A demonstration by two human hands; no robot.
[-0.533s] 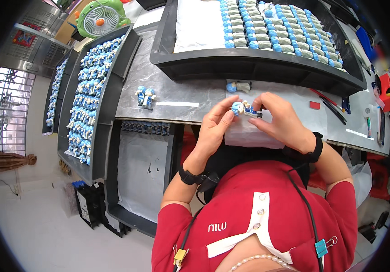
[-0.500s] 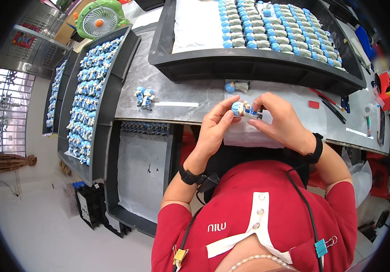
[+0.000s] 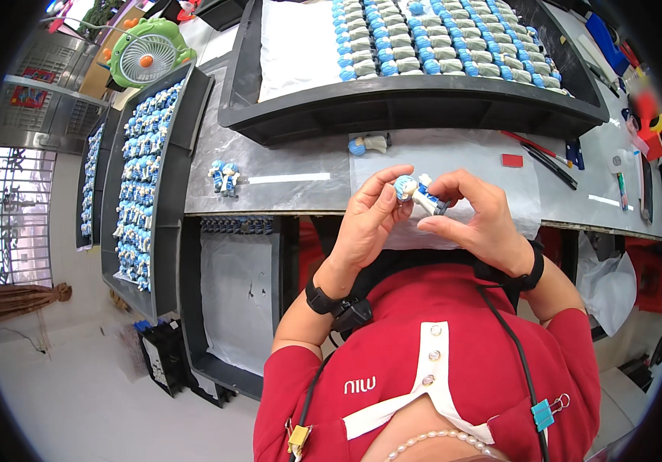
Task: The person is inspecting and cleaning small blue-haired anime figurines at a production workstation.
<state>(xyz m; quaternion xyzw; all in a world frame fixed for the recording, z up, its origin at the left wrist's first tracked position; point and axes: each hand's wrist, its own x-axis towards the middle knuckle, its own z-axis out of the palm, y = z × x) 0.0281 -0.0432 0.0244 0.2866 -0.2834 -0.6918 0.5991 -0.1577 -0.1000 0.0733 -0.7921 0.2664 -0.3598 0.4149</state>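
Note:
Between my two hands, above the table's near edge, lies a small painted figurine (image 3: 422, 196) with light blue hair and a blue and white body. My left hand (image 3: 371, 212) pinches it at the head with thumb and fingers. My right hand (image 3: 475, 213) has its fingers at the body and feet end. Just beyond my hands a figurine with a blue head and pale body (image 3: 369, 144) lies on the white sheet. Further left, a pair of finished-looking blue and white figurines (image 3: 224, 178) is on the grey tabletop.
A large black tray (image 3: 415, 108) at the back holds rows of pale-bodied figurines. Another black tray (image 3: 165, 200) full of blue figurines is at the left, near a green fan (image 3: 148, 52). An open lower tray (image 3: 238, 308) sits below the table edge. Pens (image 3: 550, 164) and a red block (image 3: 512, 160) lie right.
The figurine has turned in my fingers, its feet now pointing more toward the lower right. My right fingers have shifted on its body. The whole view has moved slightly.

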